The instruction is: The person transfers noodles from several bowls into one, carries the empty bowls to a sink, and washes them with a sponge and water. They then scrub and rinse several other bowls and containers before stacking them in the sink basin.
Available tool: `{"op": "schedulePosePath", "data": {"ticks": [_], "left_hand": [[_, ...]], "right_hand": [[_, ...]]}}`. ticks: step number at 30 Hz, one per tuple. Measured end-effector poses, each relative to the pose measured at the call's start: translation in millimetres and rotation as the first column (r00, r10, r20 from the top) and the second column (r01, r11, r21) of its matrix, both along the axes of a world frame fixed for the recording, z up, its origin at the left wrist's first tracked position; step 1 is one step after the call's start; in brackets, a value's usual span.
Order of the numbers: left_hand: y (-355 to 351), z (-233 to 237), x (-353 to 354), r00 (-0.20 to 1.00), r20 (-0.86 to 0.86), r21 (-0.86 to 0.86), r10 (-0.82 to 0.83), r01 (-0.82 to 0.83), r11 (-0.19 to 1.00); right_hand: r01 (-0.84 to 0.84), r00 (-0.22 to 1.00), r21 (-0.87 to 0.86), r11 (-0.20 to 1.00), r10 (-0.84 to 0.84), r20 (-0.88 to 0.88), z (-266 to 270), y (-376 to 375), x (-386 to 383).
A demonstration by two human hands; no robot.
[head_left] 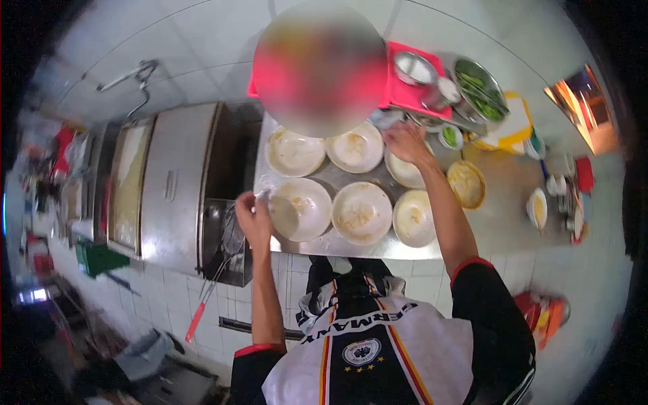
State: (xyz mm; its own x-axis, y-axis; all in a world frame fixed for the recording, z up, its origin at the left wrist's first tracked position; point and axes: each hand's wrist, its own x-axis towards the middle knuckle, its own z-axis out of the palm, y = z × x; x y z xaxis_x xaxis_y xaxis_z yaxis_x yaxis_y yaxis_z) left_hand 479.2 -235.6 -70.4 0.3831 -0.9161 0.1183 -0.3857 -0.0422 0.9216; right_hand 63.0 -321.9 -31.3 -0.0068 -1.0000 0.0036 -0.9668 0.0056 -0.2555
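Observation:
Several white bowls with yellowish-brown smears stand in two rows on the steel table. My left hand (254, 217) is at the left rim of the front-left bowl (312, 210), fingers curled together around a small pale piece that I cannot make out. An oval grey patch shows inside that bowl. My right hand (408, 143) reaches over the back-right bowl (399, 169), its fingers bent down beside a clear plastic bag (385, 120); its fingertips are partly hidden. Near the right forearm sits a yellowish bowl (466, 184).
Behind are a red tray (424, 101) with a metal bowl of white powder (415, 69), a steel bowl of green vegetables (480, 89) and a small cup of greens (450, 137). On the left, a red-handled strainer (196, 322) rests by the steel fryer unit (172, 182).

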Motion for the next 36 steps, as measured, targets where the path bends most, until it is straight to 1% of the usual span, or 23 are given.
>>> {"op": "schedulePosePath", "data": {"ticks": [2, 3, 4, 5, 6, 7, 9, 11, 13, 14, 15, 16, 17, 20, 21, 23, 24, 25, 27, 28, 30, 34, 36], "left_hand": [[-39.9, -9.8, 8.9, 0.984, -0.032, 0.103, -0.174, 0.177, 0.979], [-60.9, -23.5, 16.8, 0.963, -0.021, 0.248, -0.27, 0.266, 0.932], [-74.5, -20.2, 13.4, 0.926, -0.203, 0.307, -0.317, 0.368, 0.878], [-86.3, -12.8, 9.9, 0.861, -0.378, 0.345, -0.339, 0.471, 0.812], [-93.8, -7.0, 7.4, 0.772, -0.541, 0.364, -0.334, 0.573, 0.734], [-98.8, -4.9, 5.5, 0.717, -0.598, 0.359, -0.358, 0.639, 0.68], [-108.2, -11.3, 5.1, 0.709, -0.584, 0.361, -0.396, 0.664, 0.655], [-119.9, -28.0, 11.7, 0.677, -0.611, 0.368, -0.41, 0.702, 0.61], [-116.4, -20.5, 3.6, 0.7, -0.63, 0.364, -0.335, 0.647, 0.67], [-114.0, -18.8, 0.5, 0.711, -0.64, 0.364, -0.29, 0.613, 0.701], [-117.6, -26.8, 0.7, 0.65, -0.699, 0.294, -0.298, 0.641, 0.709], [-119.7, -29.2, 0.5, 0.653, -0.689, 0.294, -0.315, 0.649, 0.702], [-120.4, -31.9, 1.9, 0.656, -0.68, 0.296, -0.327, 0.654, 0.697], [-118.3, -38.5, 15.1, 0.699, -0.61, 0.293, -0.374, 0.638, 0.712], [-110.4, -26.5, 16.8, 0.728, -0.58, 0.296, -0.364, 0.605, 0.739], [-93.6, -7.4, 20.6, 0.8, -0.525, 0.337, -0.292, 0.51, 0.792], [-80.5, -14.6, 33.9, 0.809, -0.501, 0.353, -0.307, 0.515, 0.781], [-69.8, -21.3, 47.2, 0.817, -0.477, 0.364, -0.325, 0.52, 0.773], [-28.3, -7.1, 51.6, 0.837, -0.414, 0.407, -0.358, 0.521, 0.75], [-10.6, 0.3, 51.2, 0.839, -0.444, 0.459, -0.315, 0.515, 0.724], [19.6, 13.7, 44.8, 0.84, -0.498, 0.554, -0.216, 0.499, 0.666], [54.0, 22.6, 23.0, 0.711, -0.7, 0.497, -0.068, 0.553, 0.669], [59.0, 15.1, 16.4, 0.627, -0.777, 0.41, -0.062, 0.578, 0.706]], "right_hand": [[0.147, 0.982, -0.102, 0.984, -0.133, 0.131, -5.7, 31.3, -22.6], [0.231, 0.961, -0.161, 0.96, -0.199, 0.193, -14.9, 47.4, -39.7], [0.304, 0.935, -0.22, 0.927, -0.245, 0.258, -17.4, 60.1, -54.8], [0.387, 0.875, -0.185, 0.903, -0.297, 0.382, -11.6, 85.4, -61.6], [0.466, 0.838, -0.136, 0.874, -0.388, 0.384, -15.4, 110.5, -67.4], [0.544, 0.791, -0.087, 0.834, -0.476, 0.383, -21.1, 134.9, -68.0], [0.563, 0.73, -0.058, 0.825, -0.463, 0.503, -7.9, 184.2, -47.2], [0.65, 0.694, -0.071, 0.757, -0.553, 0.461, -19.4, 222.6, -33.6], [0.692, 0.68, -0.056, 0.719, -0.625, 0.384, -35.9, 257.2, -25.3], [0.739, 0.591, 0.043, 0.673, -0.677, 0.44, -40.8, 268.4, -19.6], [0.769, 0.493, 0.143, 0.623, -0.722, 0.486, -46.5, 276.3, -13.6], [0.785, 0.39, 0.244, 0.57, -0.759, 0.521, -52.3, 282.4, -7.5], [0.816, 0.204, 0.306, 0.49, -0.74, 0.641, -52.1, 280.4, 5.5], [0.637, -0.122, 0.555, 0.535, -0.64, 0.758, -44.8, 290.6, 3.6], [0.622, -0.184, 0.596, 0.508, -0.645, 0.742, -48.6, 290.3, 4.7], [0.598, -0.187, 0.579, 0.555, -0.605, 0.774, -52.3, 291.9, 2.5], [0.582, -0.199, 0.58, 0.57, -0.591, 0.781, -55.9, 298.2, 5.1], [0.596, -0.162, 0.529, 0.604, -0.555, 0.816, -65.1, 300.9, 3.7], [0.676, 0.024, 0.413, 0.61, -0.579, 0.815, -71.8, 300.2, 6.5], [0.705, 0.119, 0.348, 0.618, -0.587, 0.801, -73.6, 298.0, 7.9], [0.706, 0.183, 0.357, 0.612, -0.644, 0.743, -59.1, 291.4, 7.1], [0.729, 0.273, 0.312, 0.609, -0.677, 0.684, -56.7, 288.2, -1.6], [0.741, 0.391, 0.208, 0.639, -0.662, 0.64, -62.3, 291.3, -6.9]]}}
